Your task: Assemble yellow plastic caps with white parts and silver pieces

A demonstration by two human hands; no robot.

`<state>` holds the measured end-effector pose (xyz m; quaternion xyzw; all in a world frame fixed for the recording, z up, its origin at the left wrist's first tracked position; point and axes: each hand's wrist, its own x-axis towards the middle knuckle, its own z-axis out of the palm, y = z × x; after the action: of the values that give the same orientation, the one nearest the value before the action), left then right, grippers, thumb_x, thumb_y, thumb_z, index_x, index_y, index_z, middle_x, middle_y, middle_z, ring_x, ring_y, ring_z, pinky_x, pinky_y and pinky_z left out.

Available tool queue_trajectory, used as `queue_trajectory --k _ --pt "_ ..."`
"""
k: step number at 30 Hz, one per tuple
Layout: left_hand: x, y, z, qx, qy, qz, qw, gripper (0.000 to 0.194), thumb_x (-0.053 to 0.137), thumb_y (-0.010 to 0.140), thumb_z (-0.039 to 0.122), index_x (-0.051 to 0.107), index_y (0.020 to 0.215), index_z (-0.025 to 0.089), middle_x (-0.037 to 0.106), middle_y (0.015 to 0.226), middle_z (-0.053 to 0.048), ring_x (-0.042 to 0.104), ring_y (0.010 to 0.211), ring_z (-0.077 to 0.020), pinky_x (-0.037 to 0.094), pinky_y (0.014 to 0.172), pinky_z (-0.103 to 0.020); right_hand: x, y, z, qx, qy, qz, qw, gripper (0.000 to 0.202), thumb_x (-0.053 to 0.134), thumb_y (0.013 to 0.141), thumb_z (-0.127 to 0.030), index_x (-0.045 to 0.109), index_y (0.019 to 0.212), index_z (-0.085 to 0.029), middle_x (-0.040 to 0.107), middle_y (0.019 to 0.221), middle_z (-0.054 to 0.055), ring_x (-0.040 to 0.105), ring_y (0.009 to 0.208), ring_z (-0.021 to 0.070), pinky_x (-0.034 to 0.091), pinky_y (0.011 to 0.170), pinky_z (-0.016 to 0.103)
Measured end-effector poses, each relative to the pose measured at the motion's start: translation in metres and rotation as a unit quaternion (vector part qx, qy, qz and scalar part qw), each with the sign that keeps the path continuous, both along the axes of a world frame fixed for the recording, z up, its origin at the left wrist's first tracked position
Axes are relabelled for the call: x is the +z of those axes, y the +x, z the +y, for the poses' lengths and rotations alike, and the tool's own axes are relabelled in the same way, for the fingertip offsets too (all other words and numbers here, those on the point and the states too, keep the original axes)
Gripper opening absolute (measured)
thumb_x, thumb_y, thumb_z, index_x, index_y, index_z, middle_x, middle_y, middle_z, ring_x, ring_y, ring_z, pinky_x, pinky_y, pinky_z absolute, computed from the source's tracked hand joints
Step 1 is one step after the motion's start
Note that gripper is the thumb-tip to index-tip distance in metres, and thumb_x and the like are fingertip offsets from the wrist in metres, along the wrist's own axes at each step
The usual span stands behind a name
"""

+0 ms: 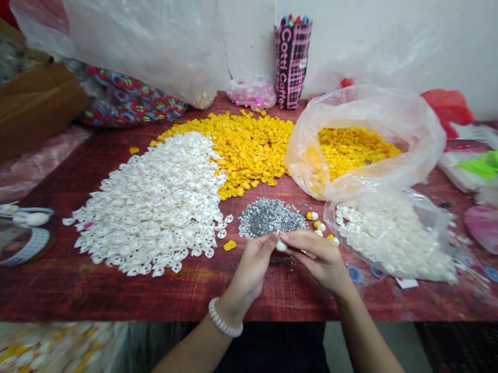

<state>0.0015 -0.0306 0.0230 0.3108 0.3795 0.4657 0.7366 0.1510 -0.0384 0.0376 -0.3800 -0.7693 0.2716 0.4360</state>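
Head camera shows me both hands meeting over the table (pixel 134 302), fingertips drawn in close on a small white piece (pixel 281 245), which is pinched between them at the near edge of a heap of silvery bits (pixel 270 215). I see the left hand (pixel 252 268) with its thumb against the piece and a pale coiled band (pixel 225 319) round the wrist; the right hand (pixel 323 260) grips from the other side, its fingers bent, and I cannot tell how much of the piece they cover. Taking the hands as my clock centre, the silvery heap lies just beyond at twelve, a loose yellow piece (pixel 230 245) at nine, and a few yellow-and-white pieces (pixel 319 226) close by at two. Farther out, I have a broad white pile (pixel 151 206) at ten, a yellow pile (pixel 251 148) touching it at eleven, an open plastic bag (pixel 419 134) with more yellow pieces at one, and a clear bag of white pieces (pixel 398 244) at three. Outermost, a checked bag (pixel 294 65) stands upright at twelve by the wall (pixel 350 30).
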Motion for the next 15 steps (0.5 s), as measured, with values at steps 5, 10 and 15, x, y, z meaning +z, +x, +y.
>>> queue_trajectory --k 5,10,15 --pt "-0.002 0.011 -0.005 0.057 -0.05 -0.029 0.997 0.026 0.064 0.075 0.041 0.065 0.078 0.015 0.065 0.077 -0.003 0.058 0.074 -0.0141 0.044 0.07 -0.025 -0.011 -0.015 -0.013 -0.098 0.086 -0.079 0.988 0.06 0.062 0.079 -0.012 0.042 0.134 -0.023 0.057 0.125 0.01 0.054 0.116 0.0222 0.049 0.095 0.041" --pt "-0.005 0.008 -0.003 -0.036 -0.012 0.026 0.999 0.023 0.065 0.075 0.036 0.064 0.084 0.015 0.065 0.081 -0.004 0.059 0.077 -0.0153 0.045 0.074 -0.026 -0.024 -0.018 -0.023 -0.191 0.099 -0.112 0.97 0.046 0.059 0.08 -0.009 0.053 0.124 -0.021 0.068 0.106 0.009 0.064 0.097 0.0197 0.053 0.084 0.034" --pt "-0.011 -0.035 0.003 0.001 0.088 0.252 0.964 0.034 0.061 0.077 0.039 0.061 0.106 0.02 0.063 0.072 -0.003 0.056 0.066 -0.0169 0.043 0.065 -0.027 -0.036 0.018 -0.035 -0.266 0.075 -0.179 0.944 0.033 0.057 0.083 -0.015 0.057 0.116 -0.017 0.069 0.101 0.01 0.064 0.088 0.02 0.051 0.079 0.033"
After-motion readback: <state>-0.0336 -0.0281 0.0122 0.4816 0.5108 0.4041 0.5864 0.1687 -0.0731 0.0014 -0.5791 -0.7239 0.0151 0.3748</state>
